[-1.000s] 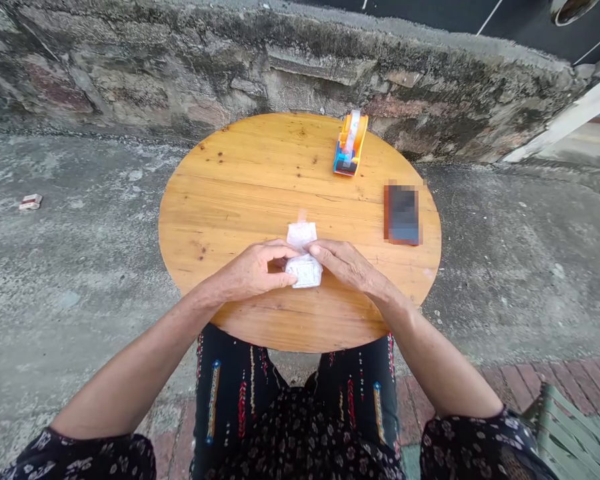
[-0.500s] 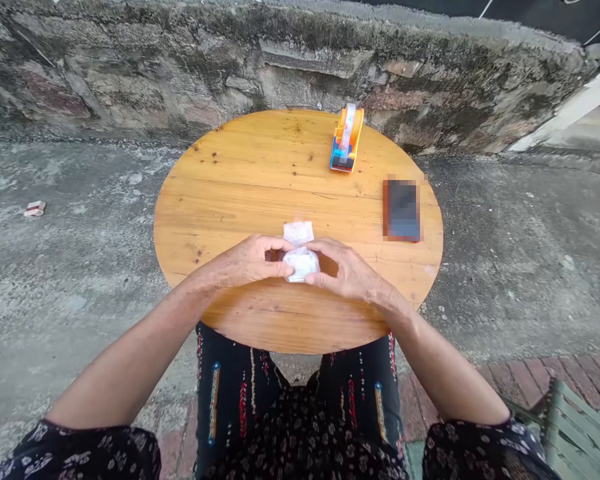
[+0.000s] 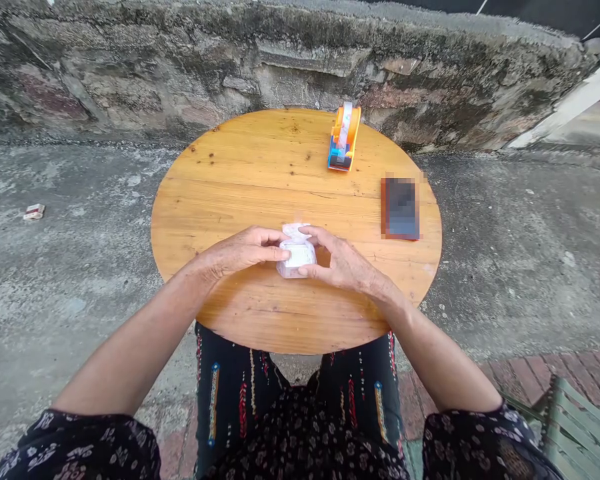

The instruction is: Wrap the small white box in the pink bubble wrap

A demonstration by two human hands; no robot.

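A small whitish, partly see-through box point(image 3: 298, 259) rests on the round wooden table point(image 3: 240, 190), its lid flap point(image 3: 295, 231) tipped up and back on the far side. White contents show inside, too small to make out. My left hand point(image 3: 247, 251) grips the box from the left, thumb over its near top edge and fingers behind. From the right, my right hand point(image 3: 341, 261) pinches it, with the thumb at the near right corner and the forefinger on the lid flap.
A yellow and blue tape dispenser point(image 3: 344, 139) stands at the table's far side. A blurred-out dark, flat thing with a reddish edge point(image 3: 401, 208) lies at right. Behind the table runs a stone wall point(image 3: 190, 73); a green slatted chair point(image 3: 580, 427) is at lower right.
The box has tilted and moved slightly left, showing more of its near side. My right forefinger has shifted up onto the flap, which now leans closer behind the box.
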